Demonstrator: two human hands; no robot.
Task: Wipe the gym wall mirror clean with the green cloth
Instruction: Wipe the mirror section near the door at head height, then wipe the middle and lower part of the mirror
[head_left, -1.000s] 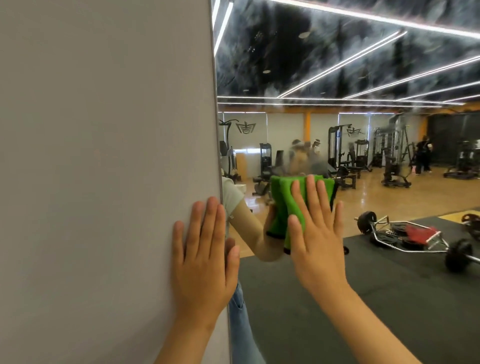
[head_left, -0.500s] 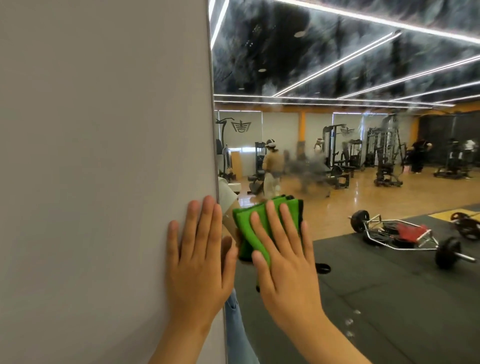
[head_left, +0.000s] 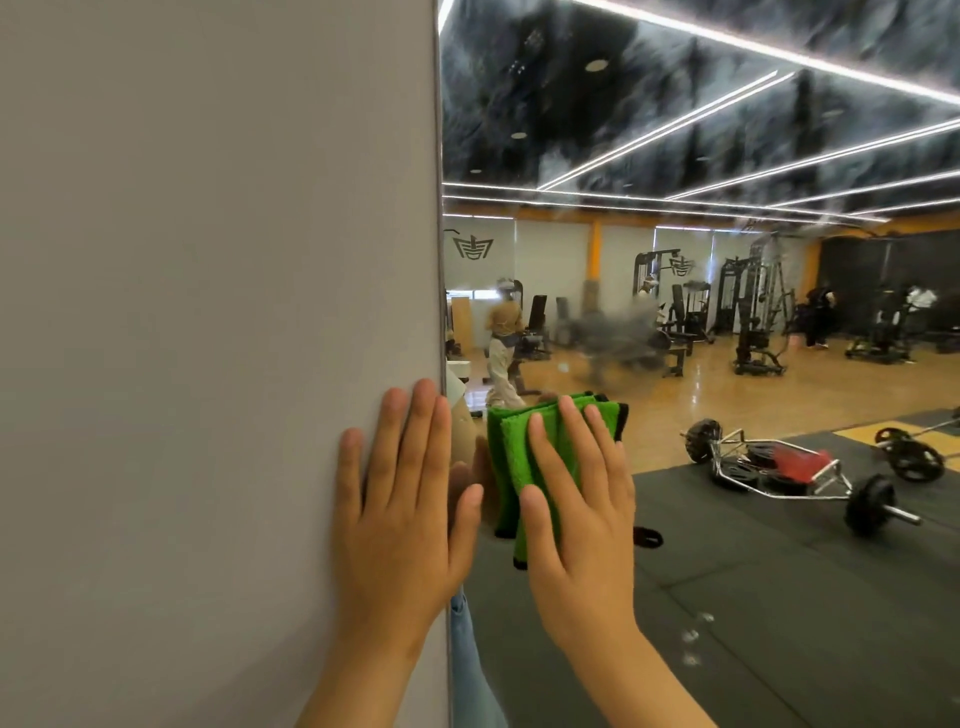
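The wall, a plain grey panel, fills everything to the left of my left hand. The mirror takes up everything to the right of that hand, and its vertical edge runs just under the index finger. It reflects a gym floor, machines and ceiling light strips. A hazy grey smear sits on the glass above my right hand. A loaded bar frame shows in the reflection, well to the right of that hand.

Left hand: flat on the wall, fingers straight and together, holding nothing. The thumb reaches across the edge onto the glass.

Right hand: flat, fingers straight and slightly spread, palm pressing the cloth against the mirror. No finger curls round it.

Cloth: bright green, looped pile, folded into several layers with a dark binding along its edges. It lies under the right palm and fingers, between the two hands, and sticks out past the fingertips and to the thumb side. Its left border meets its own reflection.

A few small pale spots mark the glass just below and to the right of the right wrist.
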